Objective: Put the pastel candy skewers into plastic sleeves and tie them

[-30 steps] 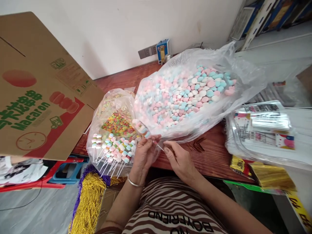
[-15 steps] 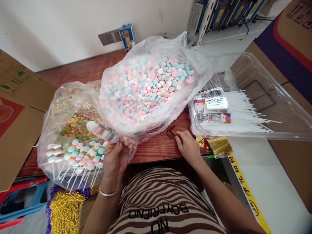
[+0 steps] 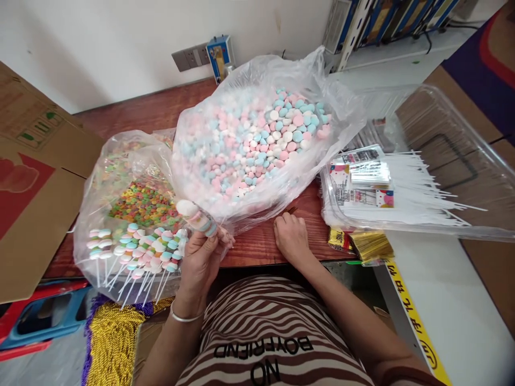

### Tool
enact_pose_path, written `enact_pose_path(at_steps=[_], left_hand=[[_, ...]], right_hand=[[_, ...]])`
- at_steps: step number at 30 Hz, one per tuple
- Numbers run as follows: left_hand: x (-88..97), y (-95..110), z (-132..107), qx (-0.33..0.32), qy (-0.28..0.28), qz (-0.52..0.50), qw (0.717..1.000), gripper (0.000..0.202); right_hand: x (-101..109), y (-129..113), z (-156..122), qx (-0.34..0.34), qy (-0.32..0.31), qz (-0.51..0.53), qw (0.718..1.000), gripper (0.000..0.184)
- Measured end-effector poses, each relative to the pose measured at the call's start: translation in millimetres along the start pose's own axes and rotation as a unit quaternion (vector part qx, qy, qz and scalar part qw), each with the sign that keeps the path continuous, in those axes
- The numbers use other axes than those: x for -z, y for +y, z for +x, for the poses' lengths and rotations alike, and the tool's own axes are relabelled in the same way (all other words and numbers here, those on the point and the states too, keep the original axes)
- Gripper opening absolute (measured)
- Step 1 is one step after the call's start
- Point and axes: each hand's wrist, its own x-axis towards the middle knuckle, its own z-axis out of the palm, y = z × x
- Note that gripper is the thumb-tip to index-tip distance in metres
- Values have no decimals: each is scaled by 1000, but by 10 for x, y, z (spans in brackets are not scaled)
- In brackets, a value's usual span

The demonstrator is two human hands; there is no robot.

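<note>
My left hand (image 3: 201,257) grips a wrapped marshmallow skewer (image 3: 197,217), its pastel pieces pointing up and left. My right hand (image 3: 290,236) rests on the red wooden table (image 3: 257,244) beside a small bunch of brown twist ties (image 3: 292,210), fingers curled; whether it pinches one I cannot tell. Just behind both hands sits a big clear bag of pink, blue and white marshmallows (image 3: 257,139). Finished skewers (image 3: 137,252) lie in a bag at the left, over colourful cereal rings (image 3: 142,206).
A clear tray (image 3: 450,214) at the right holds white sticks (image 3: 418,193) and printed sleeves. Gold wrappers (image 3: 368,245) lie at the table's front edge. Cardboard box (image 3: 28,177) at the left, gold bead strands (image 3: 110,343) below, a wall socket (image 3: 189,56) behind.
The right hand left the skewer and reached to the twist ties, then drew slightly back left. The left hand kept the skewer and tilted it upward. The camera swung right.
</note>
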Motion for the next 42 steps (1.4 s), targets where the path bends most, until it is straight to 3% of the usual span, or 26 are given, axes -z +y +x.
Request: enact_pose_path(at_steps=[3,6,8,11,13,16,20,22,24,26,28,30,32,37,40,42], left_hand=[[44,30,-18,-39,18,168,985,18],[7,8,-34,-130,-11,394,910,10],[-58,-68,-36,-190,-37,486,852,18],[-159,-223,-31,-250,-44,552,794,27],[-195,-304,-30,-268,-38,565,780,25],[-188,-364,-36,-267,-28,548,792,20],[-146,-368,-51,-237,-28,495,836,25],[-152,-351,-49,-213,-23,458,862,24],[-181,-327,-33,-179,0,397,900,17],[-227,-305,0,-103,24,302,947,9],[-276,-293,41,12,30,165,986,19],[-321,-287,77,119,17,26,992,34],[-355,-282,97,176,3,-63,982,43],[-398,-268,101,185,1,-117,976,43],[-409,-278,101,164,6,-98,982,41],[-414,-301,95,134,14,-63,989,41]], right_hand=[[255,2,-227,3,22,159,987,21],[566,-91,-463,3,-10,420,907,22],[689,-231,-520,-13,-26,530,848,23],[673,-495,-419,-64,-41,626,776,29],[584,-623,-289,-105,-48,655,747,34],[470,-689,-140,-148,-52,666,729,40],[429,-666,-107,-162,-54,663,729,43],[429,-663,-121,-152,-48,652,742,41],[424,-667,-127,-125,-22,621,774,36],[407,-668,-116,-88,31,567,818,29],[380,-657,-85,-49,95,505,857,22],[352,-635,-39,-15,141,458,878,18],[335,-607,11,9,153,440,885,17],[359,-534,77,1,114,512,851,17],[411,-501,73,-3,37,575,817,31],[452,-498,67,-14,-9,613,790,28]])
